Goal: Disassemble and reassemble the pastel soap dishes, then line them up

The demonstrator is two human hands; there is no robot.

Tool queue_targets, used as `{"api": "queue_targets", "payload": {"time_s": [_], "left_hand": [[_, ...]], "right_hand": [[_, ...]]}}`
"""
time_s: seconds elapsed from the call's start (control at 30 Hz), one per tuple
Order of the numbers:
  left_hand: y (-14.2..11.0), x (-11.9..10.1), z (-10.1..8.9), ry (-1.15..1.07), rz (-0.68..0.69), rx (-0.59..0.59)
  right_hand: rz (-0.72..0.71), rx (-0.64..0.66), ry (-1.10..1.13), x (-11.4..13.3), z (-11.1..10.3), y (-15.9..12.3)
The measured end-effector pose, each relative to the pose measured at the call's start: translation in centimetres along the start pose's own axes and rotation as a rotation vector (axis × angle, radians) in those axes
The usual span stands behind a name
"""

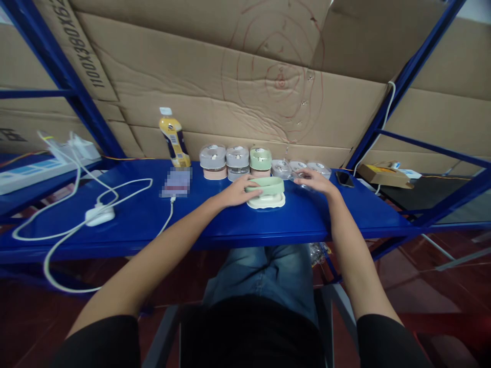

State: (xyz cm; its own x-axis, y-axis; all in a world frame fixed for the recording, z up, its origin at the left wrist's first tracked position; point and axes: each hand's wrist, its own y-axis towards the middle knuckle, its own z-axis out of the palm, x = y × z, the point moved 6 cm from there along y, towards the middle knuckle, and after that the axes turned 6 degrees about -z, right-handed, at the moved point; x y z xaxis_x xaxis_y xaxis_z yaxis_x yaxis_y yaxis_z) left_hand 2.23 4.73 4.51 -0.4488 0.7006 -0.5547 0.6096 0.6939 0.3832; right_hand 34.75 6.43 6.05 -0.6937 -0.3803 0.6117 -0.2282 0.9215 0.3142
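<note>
My left hand (pixel 238 191) is closed on the side of a pale green oval plastic ring (pixel 270 185). Directly below the ring, a cream-coloured base with a wavy rim (pixel 266 201) rests on the blue tabletop. To the right, my right hand (pixel 313 180) has its fingers bent over a clear plastic cover (pixel 304 187), which they partly hide. Behind that hand stand more clear covers, one (pixel 281 168) left of it and another (pixel 321 169) to its right.
Stacked two-tier boxes in grey (pixel 213 156), lilac (pixel 237 156) and green (pixel 261 158) line the cardboard back wall (pixel 184 66). A yellow drink bottle (pixel 174 138), a white charger with cables (pixel 99 215) and a blurred-out item (pixel 175 183) are left. A phone (pixel 344 179) lies right.
</note>
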Motion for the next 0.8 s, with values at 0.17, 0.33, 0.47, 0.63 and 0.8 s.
{"api": "queue_targets", "payload": {"time_s": [0.17, 0.33, 0.47, 0.63, 0.8], "left_hand": [[0.1, 3.5, -2.5, 0.107, -0.167, -0.064], [0.2, 4.8, -2.8, 0.111, -0.172, -0.073], [0.2, 3.3, -2.4, 0.067, -0.116, -0.074], [-0.2, -0.3, -1.1, -0.045, -0.010, -0.077], [0.0, -1.5, 1.2, -0.120, 0.026, -0.023]], "right_hand": [[0.003, 0.135, -0.038, -1.0, 0.5, 0.1], [-0.045, 0.168, -0.046, -1.1, 0.9, 0.2], [-0.045, 0.129, -0.020, -0.2, 0.6, -0.1], [-0.209, -0.004, 0.081, 3.7, 0.7, -0.6], [-0.378, 0.115, 0.126, 8.0, 4.3, -0.5]]}}
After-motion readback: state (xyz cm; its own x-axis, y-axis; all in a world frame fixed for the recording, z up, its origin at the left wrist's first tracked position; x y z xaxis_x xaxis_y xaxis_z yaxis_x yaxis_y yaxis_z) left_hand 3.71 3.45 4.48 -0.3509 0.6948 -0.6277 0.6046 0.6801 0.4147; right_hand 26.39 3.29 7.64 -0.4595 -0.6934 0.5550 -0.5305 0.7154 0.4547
